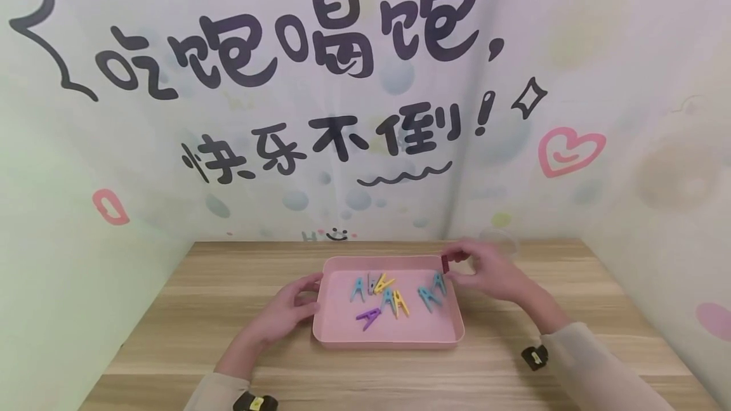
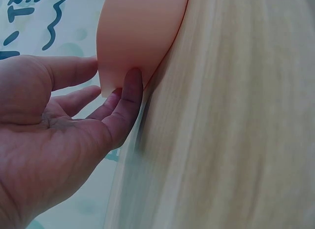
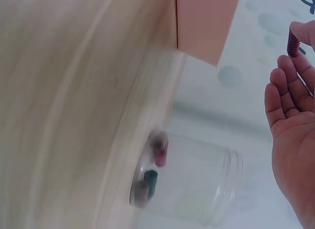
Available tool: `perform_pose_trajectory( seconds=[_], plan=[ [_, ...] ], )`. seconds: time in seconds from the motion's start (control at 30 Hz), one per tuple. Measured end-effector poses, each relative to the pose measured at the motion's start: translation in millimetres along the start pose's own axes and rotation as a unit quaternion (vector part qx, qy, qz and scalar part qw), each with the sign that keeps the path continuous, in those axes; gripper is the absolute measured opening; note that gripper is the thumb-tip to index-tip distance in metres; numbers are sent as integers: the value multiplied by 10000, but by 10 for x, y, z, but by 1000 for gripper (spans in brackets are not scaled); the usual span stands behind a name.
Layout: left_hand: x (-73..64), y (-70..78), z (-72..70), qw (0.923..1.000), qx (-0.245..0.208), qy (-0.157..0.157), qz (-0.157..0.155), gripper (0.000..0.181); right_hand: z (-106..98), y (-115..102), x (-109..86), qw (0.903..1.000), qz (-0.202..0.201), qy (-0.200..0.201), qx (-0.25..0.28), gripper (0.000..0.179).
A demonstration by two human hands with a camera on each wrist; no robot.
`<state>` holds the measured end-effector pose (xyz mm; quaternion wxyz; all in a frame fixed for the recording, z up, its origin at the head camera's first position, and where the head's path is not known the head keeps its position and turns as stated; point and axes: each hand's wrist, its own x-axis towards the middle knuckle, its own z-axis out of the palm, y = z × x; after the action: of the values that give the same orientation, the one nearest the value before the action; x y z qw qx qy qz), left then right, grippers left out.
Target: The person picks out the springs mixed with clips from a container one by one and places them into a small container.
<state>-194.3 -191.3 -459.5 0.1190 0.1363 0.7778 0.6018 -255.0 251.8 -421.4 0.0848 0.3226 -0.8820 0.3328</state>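
Observation:
A shallow pink tray [image 1: 394,337] on the table holds several small plastic clothespins: light blue ones [image 1: 427,298], two yellow ones [image 1: 401,304], a purple one [image 1: 368,318] and a greyish one. My left hand [image 1: 285,311] rests against the tray's left side near the far corner, its loosely bent fingertips touching the outer wall in the left wrist view. At the far right corner, my right hand [image 1: 493,271] pinches a small dark red ridged piece [image 3: 293,44] between thumb and fingertips. It looks like a screw cap seen edge-on, held at rim height by the tray.
A clear jar [image 3: 197,177] with a few small reddish, green and brown pieces inside stands beyond my right wrist, partly hidden by it in the head view. Behind the wooden table [image 1: 257,379] hangs a printed cloth backdrop [image 1: 365,208].

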Motion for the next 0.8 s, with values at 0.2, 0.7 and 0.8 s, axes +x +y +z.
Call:
perform_pose_trajectory(
  seconds=[0.2, 0.7, 0.8],
  plan=[
    [10, -15, -1, 10000, 66, 26, -40, 62, -153, 69, -66, 9988, -301, 348, -138, 35],
    [22, -26, -10, 9996, 204, 135, -144, 62, -505, 301, -235, 9955, 177, 862, -337, 35],
    [17, -20, -6, 9996, 209, 113, -132, 62, -566, 383, -269, 9937, 247, 997, -444, 33]
  ],
)
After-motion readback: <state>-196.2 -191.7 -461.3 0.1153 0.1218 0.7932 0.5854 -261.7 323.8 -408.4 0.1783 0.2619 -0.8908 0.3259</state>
